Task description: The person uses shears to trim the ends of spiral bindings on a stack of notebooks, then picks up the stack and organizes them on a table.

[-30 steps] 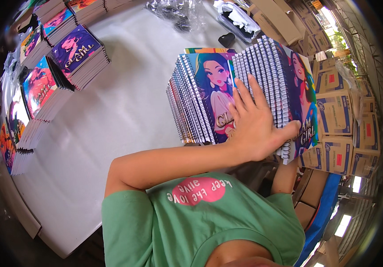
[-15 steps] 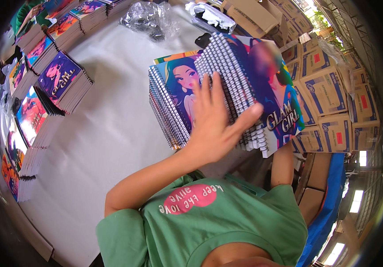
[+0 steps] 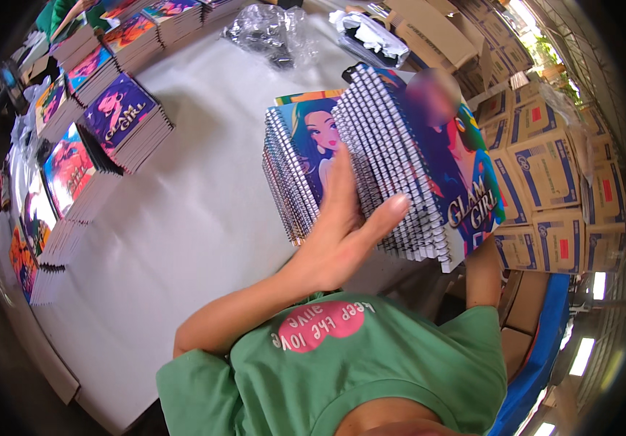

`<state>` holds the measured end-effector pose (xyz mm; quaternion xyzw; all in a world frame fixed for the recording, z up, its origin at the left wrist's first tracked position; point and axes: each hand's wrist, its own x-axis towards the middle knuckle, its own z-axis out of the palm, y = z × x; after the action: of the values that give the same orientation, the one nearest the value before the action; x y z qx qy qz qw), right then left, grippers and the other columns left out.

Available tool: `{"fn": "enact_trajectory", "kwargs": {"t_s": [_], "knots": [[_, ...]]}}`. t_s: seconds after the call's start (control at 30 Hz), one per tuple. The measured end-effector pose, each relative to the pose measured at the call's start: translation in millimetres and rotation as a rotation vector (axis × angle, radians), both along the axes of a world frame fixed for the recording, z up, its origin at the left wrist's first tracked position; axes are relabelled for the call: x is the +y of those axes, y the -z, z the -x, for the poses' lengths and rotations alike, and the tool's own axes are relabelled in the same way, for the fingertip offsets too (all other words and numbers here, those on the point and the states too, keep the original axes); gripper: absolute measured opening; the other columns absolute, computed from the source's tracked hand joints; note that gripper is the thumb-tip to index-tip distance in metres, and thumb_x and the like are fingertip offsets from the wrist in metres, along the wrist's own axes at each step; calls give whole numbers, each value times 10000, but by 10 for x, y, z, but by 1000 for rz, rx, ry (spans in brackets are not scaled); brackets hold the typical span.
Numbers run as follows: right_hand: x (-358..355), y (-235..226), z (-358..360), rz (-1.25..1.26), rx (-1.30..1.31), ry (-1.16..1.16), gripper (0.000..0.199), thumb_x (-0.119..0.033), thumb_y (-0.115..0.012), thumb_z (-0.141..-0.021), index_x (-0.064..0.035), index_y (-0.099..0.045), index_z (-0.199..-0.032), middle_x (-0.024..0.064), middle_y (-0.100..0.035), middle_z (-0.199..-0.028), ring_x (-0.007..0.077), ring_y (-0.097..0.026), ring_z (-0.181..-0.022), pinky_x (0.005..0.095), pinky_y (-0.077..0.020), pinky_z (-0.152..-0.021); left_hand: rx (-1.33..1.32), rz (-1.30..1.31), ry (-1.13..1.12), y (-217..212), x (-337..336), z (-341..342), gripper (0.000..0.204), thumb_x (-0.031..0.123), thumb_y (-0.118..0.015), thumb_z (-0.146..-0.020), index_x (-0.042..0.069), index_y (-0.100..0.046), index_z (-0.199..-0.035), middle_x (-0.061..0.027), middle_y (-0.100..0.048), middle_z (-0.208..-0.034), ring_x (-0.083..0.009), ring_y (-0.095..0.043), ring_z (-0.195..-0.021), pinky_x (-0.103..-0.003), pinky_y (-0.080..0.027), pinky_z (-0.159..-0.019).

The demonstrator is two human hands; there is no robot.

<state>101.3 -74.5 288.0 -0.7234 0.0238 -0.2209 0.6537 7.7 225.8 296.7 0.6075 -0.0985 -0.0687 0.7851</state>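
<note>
Spiral notebooks stand tilted against the shorter stack at the table edge. Your left hand, fingers spread, braces their wire spines; your right hand's grip beneath is hidden. If you ease off, they could fan out and slide toward the cartons.

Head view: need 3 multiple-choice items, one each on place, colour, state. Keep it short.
1. Where do the cardboard boxes stand?
A. to the person's right of the table
B. on the table's middle
C. to the person's left

2. What colour is the person's shirt?
A. red
B. green
C. white

3. How is the left hand placed?
A. clenched in a fist
B. off the notebooks
C. open, fingers spread against the notebooks

Key: 1 A, the boxes are stacked at the right rim beyond the white table. 2 B, green cloth fills the lower edge. 3 C, the palm lies flat on the spiral-bound bundle.
</note>
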Motion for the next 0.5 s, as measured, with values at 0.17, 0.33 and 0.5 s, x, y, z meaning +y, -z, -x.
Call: {"fn": "enact_trajectory", "kwargs": {"t_s": [0.17,0.33,0.5], "knots": [[45,-107,-143,19,11,-33,521,-404,-480,-911,-4,-431,-1242,99,-543,-1144,172,-549,-953,299,-435,-875,245,96,-40,-131,-372,-140,1277,680,-635,-672,-101,69,-1398,-320,-9,-1454,-400,-9,-1381,-430,-75,-1114],[28,-121,-159,28,35,-36,524,-415,-497,-902,-3,-454,-1223,95,-563,-1116,166,-566,-919,291,-451,-850,243,-176,-183,-289,-557,-163,1262,557,-716,-629,-110,39,-1389,-334,-40,-1433,-448,-55,-1346,-526,-123,-1077],[-12,-262,-178,39,41,-53,527,-426,-513,-893,-2,-478,-1203,91,-582,-1088,161,-583,-884,283,-467,-826,25,-205,-241,-351,-671,-92,1168,410,-712,-647,-125,29,-1375,-381,-42,-1401,-512,-61,-1315,-592,-126,-1047]]}}
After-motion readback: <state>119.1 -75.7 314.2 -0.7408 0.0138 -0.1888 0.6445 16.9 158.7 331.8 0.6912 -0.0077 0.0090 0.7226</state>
